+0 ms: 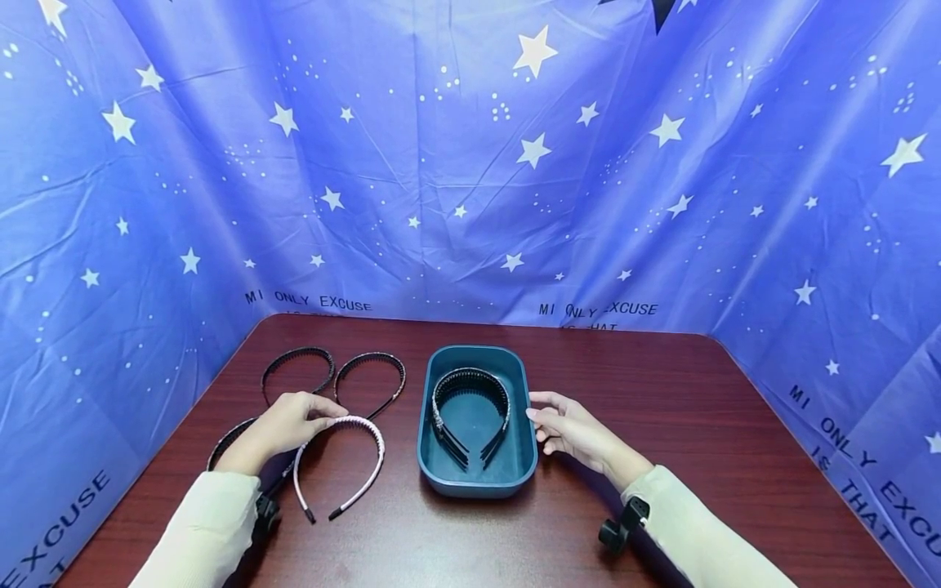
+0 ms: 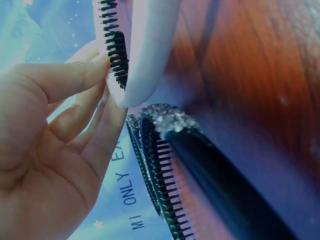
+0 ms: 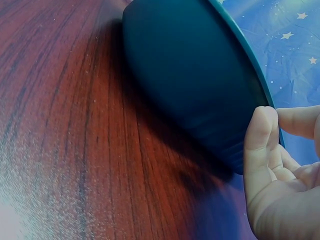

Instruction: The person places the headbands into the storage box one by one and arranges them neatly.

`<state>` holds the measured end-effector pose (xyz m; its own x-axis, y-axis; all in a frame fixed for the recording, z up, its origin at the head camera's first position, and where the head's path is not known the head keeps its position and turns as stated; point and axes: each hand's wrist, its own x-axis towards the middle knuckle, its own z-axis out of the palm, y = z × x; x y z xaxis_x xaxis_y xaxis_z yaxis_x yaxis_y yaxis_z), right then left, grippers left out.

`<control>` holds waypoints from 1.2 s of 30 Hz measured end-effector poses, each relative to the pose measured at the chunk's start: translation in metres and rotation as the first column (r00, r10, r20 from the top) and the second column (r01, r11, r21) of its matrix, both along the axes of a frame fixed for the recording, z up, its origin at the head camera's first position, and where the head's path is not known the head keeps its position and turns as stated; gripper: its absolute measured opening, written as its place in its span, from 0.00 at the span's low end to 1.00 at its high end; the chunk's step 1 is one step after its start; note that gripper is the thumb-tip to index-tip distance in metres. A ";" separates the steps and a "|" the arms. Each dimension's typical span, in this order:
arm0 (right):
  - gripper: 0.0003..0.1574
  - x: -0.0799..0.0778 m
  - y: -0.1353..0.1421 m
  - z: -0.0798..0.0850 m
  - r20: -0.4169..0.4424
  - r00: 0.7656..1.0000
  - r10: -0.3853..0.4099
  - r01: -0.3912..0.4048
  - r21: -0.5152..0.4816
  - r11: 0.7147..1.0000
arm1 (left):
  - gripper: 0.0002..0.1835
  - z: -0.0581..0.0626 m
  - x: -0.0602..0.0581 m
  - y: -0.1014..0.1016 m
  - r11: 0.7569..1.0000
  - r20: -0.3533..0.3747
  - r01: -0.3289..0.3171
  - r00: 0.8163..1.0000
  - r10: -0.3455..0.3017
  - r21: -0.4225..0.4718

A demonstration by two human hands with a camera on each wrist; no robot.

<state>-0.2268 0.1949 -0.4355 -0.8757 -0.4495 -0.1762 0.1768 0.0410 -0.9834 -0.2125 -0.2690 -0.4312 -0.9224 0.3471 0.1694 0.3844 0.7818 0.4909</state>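
Note:
My left hand (image 1: pixel 294 425) pinches the top of a pale pinkish-white headband (image 1: pixel 381 447) between thumb and fingers. Black comb teeth line its inner side in the left wrist view, and its two dark tips point toward me. Right of it stands a deep blue-green plastic box (image 1: pixel 478 490) with several black, glittery-edged headbands (image 1: pixel 470 374) nested inside. The fingers of my right hand (image 1: pixel 573 425) touch the box's right side at the rim. Close to my left hand in its wrist view is a black headband with a sparkly edge (image 2: pixel 172 122).
Two dark toothed headbands, one at the back left (image 1: pixel 297 352) and one beside it (image 1: pixel 373 356), lie on the dark red wooden table (image 1: pixel 625 367). Another dark headband (image 1: pixel 218 449) is partly hidden under my left forearm. Blue star-printed cloth (image 1: pixel 470 163) hangs around the table.

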 end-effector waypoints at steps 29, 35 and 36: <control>0.40 0.000 0.001 0.001 0.005 1.000 0.003 -0.003 -0.007 1.000 | 0.08 0.035 -0.003 0.017 0.993 0.070 0.058 0.995 -0.066 0.103; 0.40 -0.001 0.001 -0.001 0.005 1.000 0.015 -0.015 -0.013 1.000 | 0.09 0.047 -0.006 0.019 0.993 0.062 0.059 0.996 -0.066 0.099; 0.40 -0.001 0.001 0.000 0.005 1.000 0.016 -0.016 -0.012 1.000 | 0.10 0.049 -0.006 0.019 0.993 0.057 0.064 0.996 -0.070 0.098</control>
